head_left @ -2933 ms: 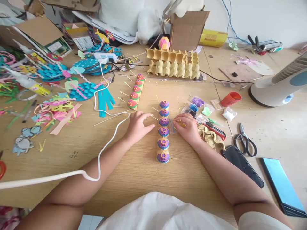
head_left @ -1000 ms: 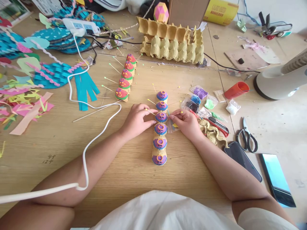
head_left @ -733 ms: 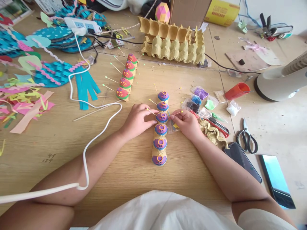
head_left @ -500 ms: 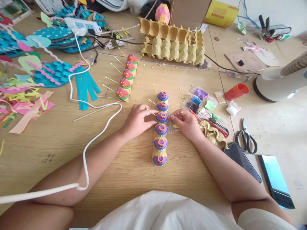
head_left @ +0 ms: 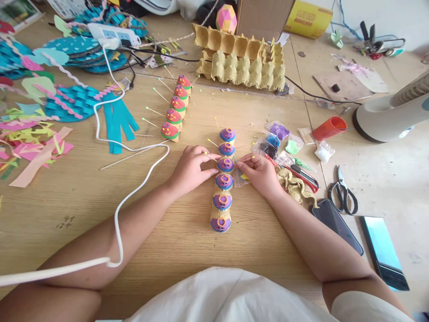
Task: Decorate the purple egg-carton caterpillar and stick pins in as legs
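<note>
An egg-carton strip (head_left: 223, 191) lies lengthwise before me, its domes topped with purple and blue clay faces bearing orange rings. My left hand (head_left: 191, 171) is at its left side, thumb and fingertips against the third dome from the far end. A yellow-tipped stick (head_left: 211, 156) juts out there, across my left fingers. On the right, my right hand (head_left: 260, 173) pinches a thin toothpick (head_left: 246, 159) with a yellow tip, pointing at the same dome. Whether its point has entered the dome is too small to tell. Both farther domes carry similar sticks on each side.
A second strip with red and green faces (head_left: 173, 116) stands at back left. Clay bags (head_left: 279, 130), a box cutter (head_left: 304, 177), scissors (head_left: 342, 192) and phones (head_left: 338, 226) lie right. Egg cartons (head_left: 248, 71) sit behind. A white cable (head_left: 140, 190) crosses my left arm.
The view has shifted very slightly, so most things sit a little farther left. Both hands keep their places at the third dome.
</note>
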Demonstrator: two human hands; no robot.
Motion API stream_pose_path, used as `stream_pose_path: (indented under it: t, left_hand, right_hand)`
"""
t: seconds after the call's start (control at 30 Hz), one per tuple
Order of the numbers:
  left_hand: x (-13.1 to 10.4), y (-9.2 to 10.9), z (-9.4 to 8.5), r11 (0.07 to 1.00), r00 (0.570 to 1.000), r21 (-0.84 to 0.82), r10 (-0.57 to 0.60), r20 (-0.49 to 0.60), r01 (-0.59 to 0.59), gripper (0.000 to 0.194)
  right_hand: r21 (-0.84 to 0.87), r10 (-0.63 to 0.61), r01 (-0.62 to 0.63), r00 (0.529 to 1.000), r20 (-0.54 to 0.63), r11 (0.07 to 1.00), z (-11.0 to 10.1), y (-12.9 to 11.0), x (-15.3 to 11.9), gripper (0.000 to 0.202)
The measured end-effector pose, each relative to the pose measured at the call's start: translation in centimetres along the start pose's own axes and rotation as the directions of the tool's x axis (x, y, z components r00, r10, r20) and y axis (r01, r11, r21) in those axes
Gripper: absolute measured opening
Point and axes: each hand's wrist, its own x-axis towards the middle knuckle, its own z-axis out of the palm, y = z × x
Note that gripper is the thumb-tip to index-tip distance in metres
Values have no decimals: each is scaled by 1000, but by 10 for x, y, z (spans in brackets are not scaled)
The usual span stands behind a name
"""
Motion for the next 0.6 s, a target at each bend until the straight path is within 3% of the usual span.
stream_pose_path:
  t: [0.6]
  left_hand:
    - [0,2,-1,1000,1000,-10,-5,10,5,33]
  right_hand:
    - [-38,-17,17,1000,-3,999,0,2,0,34]
